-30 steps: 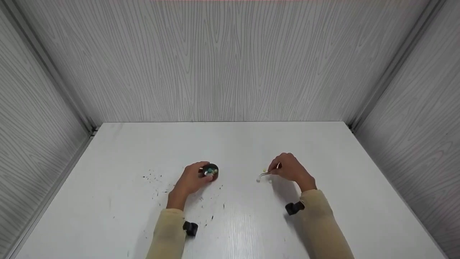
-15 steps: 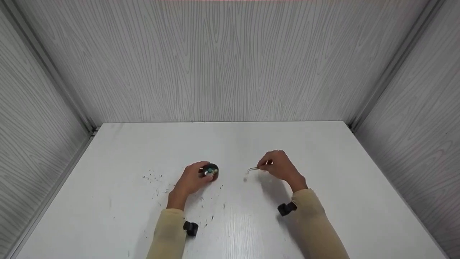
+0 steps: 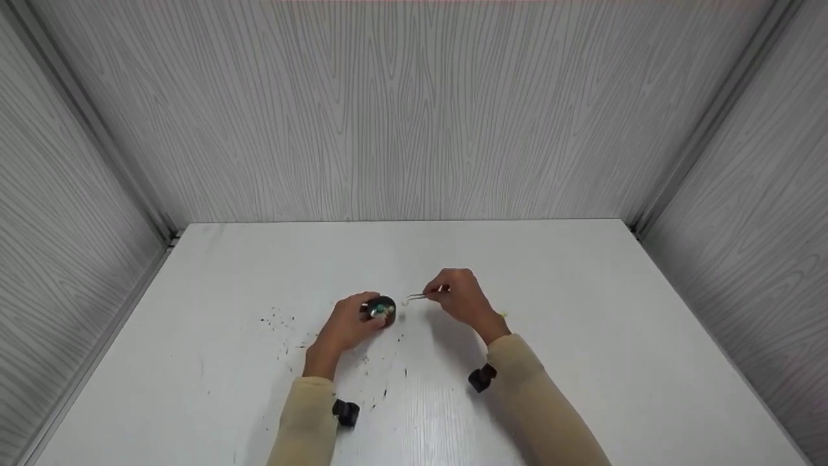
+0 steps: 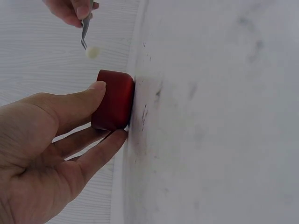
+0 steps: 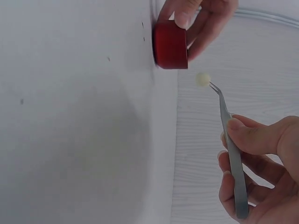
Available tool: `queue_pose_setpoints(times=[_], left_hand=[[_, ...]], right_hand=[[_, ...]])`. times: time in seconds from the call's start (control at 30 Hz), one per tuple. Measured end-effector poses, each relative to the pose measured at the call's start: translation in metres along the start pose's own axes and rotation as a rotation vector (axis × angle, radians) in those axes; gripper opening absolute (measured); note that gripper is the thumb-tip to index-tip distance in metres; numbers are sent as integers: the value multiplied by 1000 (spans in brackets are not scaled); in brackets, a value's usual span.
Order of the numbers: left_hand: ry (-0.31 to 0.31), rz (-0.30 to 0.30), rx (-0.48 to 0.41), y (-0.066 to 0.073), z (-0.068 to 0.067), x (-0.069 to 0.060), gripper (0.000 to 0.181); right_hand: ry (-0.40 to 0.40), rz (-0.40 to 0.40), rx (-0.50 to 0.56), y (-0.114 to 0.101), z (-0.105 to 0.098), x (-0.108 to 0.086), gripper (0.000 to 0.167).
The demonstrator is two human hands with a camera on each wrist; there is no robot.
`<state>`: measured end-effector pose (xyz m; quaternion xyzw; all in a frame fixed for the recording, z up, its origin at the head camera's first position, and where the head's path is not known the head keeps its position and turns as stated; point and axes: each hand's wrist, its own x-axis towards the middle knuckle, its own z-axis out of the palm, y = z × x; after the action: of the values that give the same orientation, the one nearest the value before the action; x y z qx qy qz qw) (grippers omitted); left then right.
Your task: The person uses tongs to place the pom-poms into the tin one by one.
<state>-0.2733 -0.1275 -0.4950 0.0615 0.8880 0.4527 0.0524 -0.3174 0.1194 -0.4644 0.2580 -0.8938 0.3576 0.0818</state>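
Note:
My left hand (image 3: 341, 331) grips a small red cup (image 4: 114, 100) between thumb and fingers. It stands upright on the table, and in the head view its dark inside holds several coloured beads (image 3: 380, 309). My right hand (image 3: 462, 301) pinches a pair of silver bent-tip tweezers (image 5: 237, 172). At the tips hangs a pale, creamy white bead (image 5: 203, 79), raised off the table. That bead is just to the right of the cup's rim and apart from it. The right wrist view shows the red cup (image 5: 171, 45) with left-hand fingers around it.
A yellowish bead (image 3: 504, 314) lies on the white table (image 3: 582, 278) by my right wrist. Small dark specks (image 3: 278, 320) are scattered around the left forearm. Grey wood-grain panels (image 3: 401, 116) enclose the table at the back and both sides.
My right hand has moved left with the tweezers, lifting the pale bead from the table and bringing it near the cup. My left hand and the cup have stayed in place.

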Motion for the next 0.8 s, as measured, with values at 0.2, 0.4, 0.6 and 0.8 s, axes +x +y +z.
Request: queue_pose_setpoints(times=[0.2,0.4,0.6,0.8], left_hand=[[10,12,7,1,0,0,53],[11,16,-2,1,-1,1,53],[10,24,12,2,-1,0,53],[8,10,17,1,0,0,53]], right_hand=[[9,-15,-20,-9,17,5,10],[9,-19,-31,-11,27,5,12],[-15,-3,-30,-8,31,5,13],[-17,-3,-59,-7,25,2,13]])
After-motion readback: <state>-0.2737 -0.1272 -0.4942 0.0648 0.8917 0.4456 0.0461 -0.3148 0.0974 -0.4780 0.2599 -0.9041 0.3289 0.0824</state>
